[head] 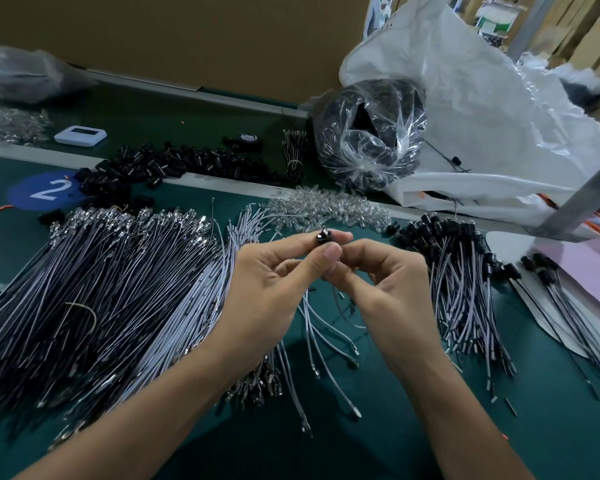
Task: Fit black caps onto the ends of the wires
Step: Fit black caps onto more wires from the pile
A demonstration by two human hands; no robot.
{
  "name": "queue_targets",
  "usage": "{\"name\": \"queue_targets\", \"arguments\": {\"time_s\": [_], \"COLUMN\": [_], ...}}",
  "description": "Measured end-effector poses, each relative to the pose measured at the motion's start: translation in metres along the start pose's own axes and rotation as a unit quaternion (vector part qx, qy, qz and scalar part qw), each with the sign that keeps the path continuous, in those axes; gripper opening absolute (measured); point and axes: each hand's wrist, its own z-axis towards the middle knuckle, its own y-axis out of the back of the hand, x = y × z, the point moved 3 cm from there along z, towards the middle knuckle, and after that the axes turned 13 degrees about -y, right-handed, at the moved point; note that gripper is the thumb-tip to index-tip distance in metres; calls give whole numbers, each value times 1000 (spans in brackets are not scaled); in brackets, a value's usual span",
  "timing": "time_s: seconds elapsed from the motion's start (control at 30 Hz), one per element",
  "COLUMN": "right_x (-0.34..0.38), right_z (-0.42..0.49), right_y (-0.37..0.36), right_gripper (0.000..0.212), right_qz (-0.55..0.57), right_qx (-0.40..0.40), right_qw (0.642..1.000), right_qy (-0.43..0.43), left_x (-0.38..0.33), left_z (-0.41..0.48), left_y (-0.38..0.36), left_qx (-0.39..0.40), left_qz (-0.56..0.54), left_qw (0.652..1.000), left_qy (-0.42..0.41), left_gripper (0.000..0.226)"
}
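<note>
On the far left of the dark green mat (413, 427), a blue round sticker (42, 190) carries a white "2". Beside it a loose heap of small, glossy black caps (174, 164) runs along a pale strip. Below these lies a broad fan of thin grey and black wires (94, 292), their ends tipped with bright metal terminals. A scatter of tiny clear glassy bulbs (326, 207) sits beyond the middle of the mat.

The left hand (274, 292) is curled, thumb and forefinger pressed together on a single shiny black cap (324, 236) held above the mat at the centre. The right hand (385, 282) meets it, its fingertips closed on the same cap from the other side; a thin grey wire (340, 310) hangs down beneath the two hands.

To the right lies a pile of capped wires (465, 271), black cylinders on pale leads. Behind stands a crinkled clear plastic bag (371, 140) of dark parts, against a large white woven sack (482, 109).
</note>
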Motion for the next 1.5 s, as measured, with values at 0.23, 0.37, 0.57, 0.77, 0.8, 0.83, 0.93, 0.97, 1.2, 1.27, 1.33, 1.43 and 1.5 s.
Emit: {"name": "queue_targets", "arguments": {"time_s": [0.23, 0.37, 0.57, 0.77, 0.8, 0.83, 0.93, 0.97, 1.2, 1.27, 1.33, 1.43, 1.5], "right_x": [5, 5, 6, 9, 9, 8, 5, 4, 3, 4, 5, 7, 7], "right_z": [0, 1, 0, -2, -2, -2, -1, -1, -2, -3, -4, -5, -7], "right_y": [-2, -1, -1, -3, -3, -3, -3, -3, -3, -4, -4, -5, -5], "right_gripper": [7, 13, 5, 4, 3, 4, 8, 7, 10, 15, 18, 21, 25], "right_qz": [30, 13, 21, 26, 24, 27, 29, 23, -7, -9, -5, -16, -11], "right_qx": [27, 30, 25, 32, 32, 29, 8, 1, -27, -32, -35, -48, -58], "right_qw": [999, 999, 999, 998, 998, 998, 999, 999, 998, 997, 997, 995, 994], "right_qy": [-10, -21, 17, 42, 46, 47, 38, 36, 57, 64, 71, 84, 88], "left_x": [-1, 0, 1, -1, -1, -2, -4, -4, 0, 1, 2, 3, 4], "left_z": [0, 0, 0, 1, 1, 2, 4, 4, 1, 0, -1, -4, -5], "left_y": [2, 4, 2, 2, 2, 3, 5, 6, 4, 3, 3, 1, 0], "left_qx": [-5, -24, -15, -3, -9, -18, -43, -45, -30, -27, -26, -32, -38], "left_qz": [1, 3, 23, 61, 57, 49, 41, 41, 33, 35, 38, 33, 28], "left_qw": [1000, 1000, 1000, 998, 998, 999, 998, 998, 999, 999, 999, 999, 999], "left_qy": [-6, -3, 6, 6, 7, 8, 4, 1, 4, -1, -4, 1, 6], "left_gripper": [19, 20, 26, 24, 23, 23, 23, 24, 22, 19, 18, 19, 20]}}
